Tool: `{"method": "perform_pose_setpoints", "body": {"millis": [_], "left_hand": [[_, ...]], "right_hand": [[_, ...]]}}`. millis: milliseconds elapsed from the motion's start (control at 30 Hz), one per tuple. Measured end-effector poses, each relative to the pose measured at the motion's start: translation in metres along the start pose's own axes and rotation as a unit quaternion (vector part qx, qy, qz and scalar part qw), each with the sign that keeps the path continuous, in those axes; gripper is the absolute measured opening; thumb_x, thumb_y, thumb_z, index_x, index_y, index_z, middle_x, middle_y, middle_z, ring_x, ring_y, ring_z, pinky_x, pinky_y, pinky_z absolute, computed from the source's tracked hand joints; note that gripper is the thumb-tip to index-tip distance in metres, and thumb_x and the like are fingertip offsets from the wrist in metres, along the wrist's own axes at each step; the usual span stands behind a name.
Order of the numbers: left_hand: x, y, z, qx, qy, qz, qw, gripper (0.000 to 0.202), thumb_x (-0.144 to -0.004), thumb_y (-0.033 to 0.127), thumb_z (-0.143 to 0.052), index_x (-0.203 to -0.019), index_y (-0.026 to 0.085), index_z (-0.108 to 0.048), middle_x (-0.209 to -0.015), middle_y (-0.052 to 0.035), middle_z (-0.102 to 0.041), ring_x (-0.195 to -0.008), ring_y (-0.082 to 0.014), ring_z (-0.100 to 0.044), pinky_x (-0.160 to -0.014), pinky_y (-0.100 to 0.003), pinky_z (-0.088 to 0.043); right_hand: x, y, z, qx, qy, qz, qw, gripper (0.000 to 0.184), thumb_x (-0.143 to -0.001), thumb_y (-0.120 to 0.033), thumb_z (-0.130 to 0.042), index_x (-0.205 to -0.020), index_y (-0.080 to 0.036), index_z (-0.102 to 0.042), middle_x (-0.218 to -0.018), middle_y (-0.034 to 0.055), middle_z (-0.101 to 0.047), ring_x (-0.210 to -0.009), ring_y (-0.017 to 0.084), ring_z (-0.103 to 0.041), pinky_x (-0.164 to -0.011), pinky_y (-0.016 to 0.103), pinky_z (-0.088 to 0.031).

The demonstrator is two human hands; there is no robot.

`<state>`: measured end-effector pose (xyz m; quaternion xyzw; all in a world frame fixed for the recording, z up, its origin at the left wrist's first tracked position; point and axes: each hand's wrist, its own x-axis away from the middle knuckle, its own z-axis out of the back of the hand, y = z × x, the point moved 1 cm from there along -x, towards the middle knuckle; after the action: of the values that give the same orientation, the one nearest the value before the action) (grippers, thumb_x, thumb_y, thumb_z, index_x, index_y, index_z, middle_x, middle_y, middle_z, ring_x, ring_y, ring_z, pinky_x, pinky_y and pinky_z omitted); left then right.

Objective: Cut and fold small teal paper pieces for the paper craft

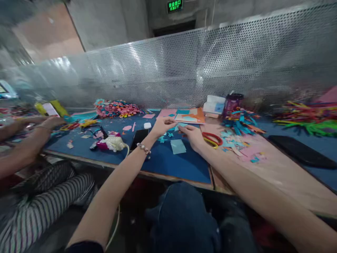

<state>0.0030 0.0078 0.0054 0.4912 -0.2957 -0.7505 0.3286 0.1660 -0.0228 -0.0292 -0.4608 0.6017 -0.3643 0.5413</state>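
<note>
One co-worker's hand (52, 122) is at far left, over the counter (158, 164), followed by a magenta-and-cream corded tool (110, 143) and a black phone (138, 137). Next comes the left grip (162, 127), narrow, thumb and fingertips drawn close; whether they pinch anything, I cannot tell. Blue paper stars (162, 140) lie near it. A small pale-blue piece (181, 125) sits between it and the right grip (194, 136), right at the fingertips; a pale-blue square (178, 147) lies flat, nearer the person. The right grip looks narrow too, its hold unclear, with red-and-yellow scissors (210, 142) just beside it
</note>
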Motion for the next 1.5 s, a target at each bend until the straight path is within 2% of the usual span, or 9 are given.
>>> {"method": "perform_pose_setpoints", "body": {"millis": [200,633,833,1233,1400,1500], "left_hand": [[0.001,0.002,0.001,-0.005,0.008,0.0,1.0,0.029,-0.068,0.036,-0.068,-0.085,0.012,-0.067,-0.079,-0.0073,-0.068,-0.074,-0.0142,-0.062,-0.073,-0.029,-0.05],[0.001,0.007,0.0,0.01,0.028,-0.006,1.0,0.028,-0.067,0.036,-0.07,-0.083,0.012,-0.067,-0.079,-0.0071,-0.068,-0.072,-0.0131,-0.062,-0.071,-0.028,-0.05],[0.001,0.005,0.001,0.013,0.031,-0.003,0.999,0.027,-0.067,0.035,-0.07,-0.082,0.013,-0.067,-0.081,-0.0075,-0.069,-0.073,-0.0134,-0.063,-0.073,-0.029,-0.05],[0.002,0.01,0.0,0.01,0.04,0.002,0.999,0.027,-0.067,0.035,-0.07,-0.081,0.013,-0.067,-0.08,-0.0079,-0.069,-0.073,-0.0141,-0.063,-0.073,-0.029,-0.051],[0.002,0.011,0.002,0.017,0.046,-0.001,0.999,0.028,-0.066,0.036,-0.07,-0.081,0.012,-0.067,-0.08,-0.0083,-0.069,-0.073,-0.0142,-0.063,-0.072,-0.029,-0.051],[0.002,0.012,0.003,0.017,0.044,-0.007,0.999,0.029,-0.066,0.036,-0.07,-0.081,0.012,-0.068,-0.079,-0.0086,-0.069,-0.072,-0.0142,-0.063,-0.072,-0.029,-0.051]], "right_hand": [[0.0,-0.001,-0.001,-0.023,0.028,-0.004,0.999,0.031,-0.056,-0.044,-0.076,-0.064,-0.016,-0.065,-0.067,0.0028,-0.063,-0.067,0.014,-0.057,-0.055,0.024,-0.038],[-0.001,-0.009,-0.003,-0.182,0.073,-0.047,0.98,0.031,-0.049,-0.033,-0.081,-0.071,-0.019,-0.064,-0.071,-0.0009,-0.065,-0.066,0.013,-0.059,-0.056,0.025,-0.04],[-0.002,-0.009,-0.002,-0.203,0.065,-0.048,0.976,0.028,-0.051,-0.03,-0.08,-0.071,-0.019,-0.065,-0.072,-0.0011,-0.065,-0.065,0.012,-0.059,-0.057,0.024,-0.042],[0.002,-0.017,-0.002,-0.179,0.068,-0.026,0.981,0.024,-0.061,-0.037,-0.072,-0.072,-0.019,-0.061,-0.072,0.0002,-0.064,-0.061,0.013,-0.058,-0.054,0.025,-0.043],[0.005,-0.015,-0.005,-0.076,0.02,-0.016,0.997,0.039,-0.066,-0.055,-0.066,-0.075,-0.017,-0.064,-0.081,0.0052,-0.066,-0.063,0.013,-0.059,-0.054,0.025,-0.043],[0.006,-0.014,-0.008,-0.016,0.016,-0.002,1.0,0.047,-0.067,-0.063,-0.06,-0.073,-0.016,-0.065,-0.079,0.0068,-0.066,-0.063,0.014,-0.06,-0.053,0.025,-0.043]]}}
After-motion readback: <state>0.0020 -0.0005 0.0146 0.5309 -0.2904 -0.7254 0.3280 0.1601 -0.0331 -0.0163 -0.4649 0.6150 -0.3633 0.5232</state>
